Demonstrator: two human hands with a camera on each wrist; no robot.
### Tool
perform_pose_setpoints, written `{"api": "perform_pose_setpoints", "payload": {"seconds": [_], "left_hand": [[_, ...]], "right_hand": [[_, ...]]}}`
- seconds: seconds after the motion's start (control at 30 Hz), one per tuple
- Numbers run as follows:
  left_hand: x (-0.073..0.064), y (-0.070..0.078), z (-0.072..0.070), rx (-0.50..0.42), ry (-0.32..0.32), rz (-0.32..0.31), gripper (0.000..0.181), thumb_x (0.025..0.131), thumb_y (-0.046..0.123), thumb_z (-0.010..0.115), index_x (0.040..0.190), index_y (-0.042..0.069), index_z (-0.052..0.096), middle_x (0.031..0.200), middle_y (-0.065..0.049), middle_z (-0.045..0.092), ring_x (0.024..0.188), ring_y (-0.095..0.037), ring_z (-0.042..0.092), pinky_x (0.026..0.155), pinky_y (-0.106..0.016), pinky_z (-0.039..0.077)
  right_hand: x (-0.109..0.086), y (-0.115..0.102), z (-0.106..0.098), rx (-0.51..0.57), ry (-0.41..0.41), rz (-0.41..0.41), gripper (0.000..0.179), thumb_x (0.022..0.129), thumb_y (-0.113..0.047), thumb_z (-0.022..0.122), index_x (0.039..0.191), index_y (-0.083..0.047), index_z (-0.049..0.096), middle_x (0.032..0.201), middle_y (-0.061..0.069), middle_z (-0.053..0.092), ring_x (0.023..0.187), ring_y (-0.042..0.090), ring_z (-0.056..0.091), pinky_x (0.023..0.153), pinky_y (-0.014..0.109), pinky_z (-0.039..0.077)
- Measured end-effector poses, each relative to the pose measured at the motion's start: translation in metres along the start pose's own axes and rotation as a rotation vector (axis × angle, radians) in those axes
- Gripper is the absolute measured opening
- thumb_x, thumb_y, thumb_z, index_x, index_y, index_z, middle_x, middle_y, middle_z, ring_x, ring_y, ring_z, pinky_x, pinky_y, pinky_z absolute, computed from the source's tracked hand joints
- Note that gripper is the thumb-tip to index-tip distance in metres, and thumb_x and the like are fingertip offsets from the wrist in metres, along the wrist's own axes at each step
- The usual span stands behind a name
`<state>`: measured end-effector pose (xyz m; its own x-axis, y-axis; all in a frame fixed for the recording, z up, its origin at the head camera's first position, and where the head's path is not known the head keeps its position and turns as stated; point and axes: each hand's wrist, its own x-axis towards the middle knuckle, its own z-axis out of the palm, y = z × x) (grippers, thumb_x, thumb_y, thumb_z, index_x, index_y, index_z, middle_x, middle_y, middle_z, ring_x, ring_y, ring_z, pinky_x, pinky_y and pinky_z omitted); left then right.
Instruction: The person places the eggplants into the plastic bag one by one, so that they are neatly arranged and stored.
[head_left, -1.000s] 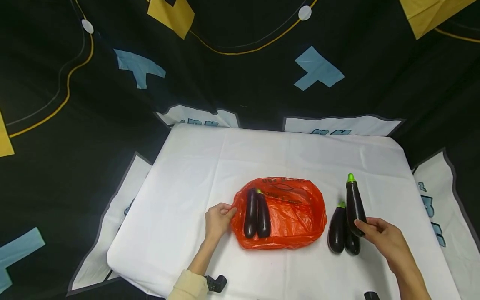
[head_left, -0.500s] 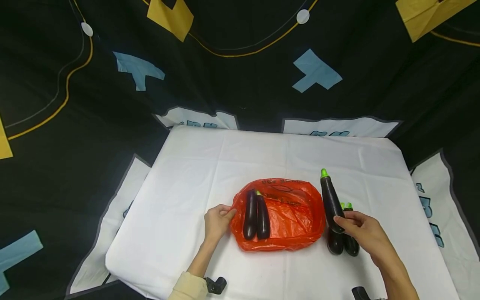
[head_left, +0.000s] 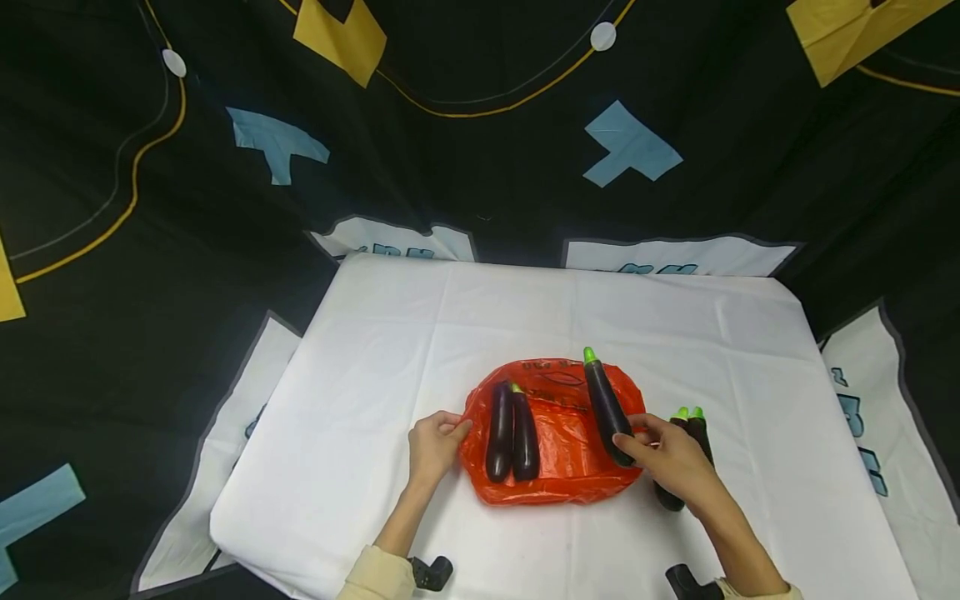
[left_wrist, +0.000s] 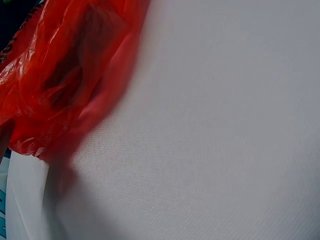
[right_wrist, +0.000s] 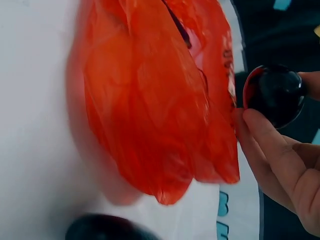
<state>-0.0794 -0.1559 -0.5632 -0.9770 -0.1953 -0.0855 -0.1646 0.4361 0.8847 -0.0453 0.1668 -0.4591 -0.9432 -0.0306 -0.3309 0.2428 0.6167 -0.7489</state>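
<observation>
A red plastic bag (head_left: 558, 487) lies spread with its mouth facing up on the white table. Inside its left part, two dark eggplants (head_left: 501, 433) rest side by side. My left hand (head_left: 433, 446) pinches the bag's left rim. Over the bag's right part, my right hand (head_left: 671, 458) grips a dark eggplant (head_left: 606, 408) near its rounded end, its green stem pointing away. In the right wrist view that eggplant (right_wrist: 275, 97) shows end-on between thumb and fingers, beside the bag (right_wrist: 145, 100). The left wrist view shows the bag (left_wrist: 75, 65) and little of the hand.
Two more eggplants (head_left: 670, 497) with green stems lie right of the bag, partly behind my right hand and forearm. White cloth covers the table (head_left: 375, 333). A black curtain (head_left: 465, 183) with blue and yellow patches hangs behind it.
My right hand has carried the eggplant leftward, from above the pair on the right to over the bag. My left hand keeps its pinch on the rim.
</observation>
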Motion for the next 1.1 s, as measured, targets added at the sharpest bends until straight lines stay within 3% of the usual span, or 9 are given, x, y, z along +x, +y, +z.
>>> {"api": "perform_pose_setpoints", "payload": {"seconds": [0.43,0.67,0.83,0.93,1.1], "left_hand": [[0.000,-0.002,0.002,-0.006,0.000,0.008,0.013,0.083,0.018,0.074,0.080,0.006,0.071,0.071,-0.005,0.071,0.049,-0.013,0.058,0.043,-0.027,0.046],[0.000,-0.003,0.003,-0.002,-0.001,0.007,0.013,0.082,0.019,0.075,0.080,0.006,0.071,0.071,-0.005,0.071,0.049,-0.012,0.059,0.043,-0.027,0.047],[0.000,-0.004,0.003,-0.001,0.000,0.006,0.013,0.082,0.018,0.075,0.079,0.006,0.071,0.071,-0.005,0.071,0.050,-0.012,0.059,0.044,-0.027,0.047],[0.000,-0.004,0.003,-0.004,-0.004,0.007,0.012,0.083,0.018,0.074,0.080,0.006,0.071,0.071,-0.005,0.071,0.051,-0.012,0.060,0.044,-0.026,0.047],[0.001,-0.004,0.003,-0.006,-0.006,0.007,0.013,0.083,0.018,0.074,0.081,0.006,0.071,0.072,-0.005,0.071,0.051,-0.012,0.060,0.044,-0.027,0.047]], "right_hand": [[0.014,-0.015,0.030,-0.109,-0.004,-0.014,0.048,0.081,-0.028,0.071,0.115,0.004,0.061,0.077,0.003,0.058,0.069,0.017,0.052,0.056,0.029,0.042],[0.029,-0.020,0.049,-0.180,-0.013,-0.070,0.026,0.080,-0.022,0.073,0.086,0.000,0.061,0.062,0.001,0.050,0.056,0.014,0.046,0.049,0.026,0.037],[0.038,-0.023,0.064,-0.218,-0.027,-0.057,0.028,0.079,-0.023,0.075,0.071,-0.006,0.054,0.056,0.001,0.045,0.051,0.014,0.043,0.046,0.025,0.031],[0.041,-0.025,0.070,-0.243,-0.036,-0.048,0.027,0.079,-0.022,0.074,0.072,-0.005,0.055,0.058,0.003,0.048,0.052,0.016,0.046,0.046,0.025,0.033],[0.047,-0.026,0.077,-0.271,-0.052,-0.052,0.028,0.079,-0.020,0.074,0.090,0.002,0.060,0.066,0.004,0.055,0.059,0.017,0.051,0.050,0.027,0.040]]}}
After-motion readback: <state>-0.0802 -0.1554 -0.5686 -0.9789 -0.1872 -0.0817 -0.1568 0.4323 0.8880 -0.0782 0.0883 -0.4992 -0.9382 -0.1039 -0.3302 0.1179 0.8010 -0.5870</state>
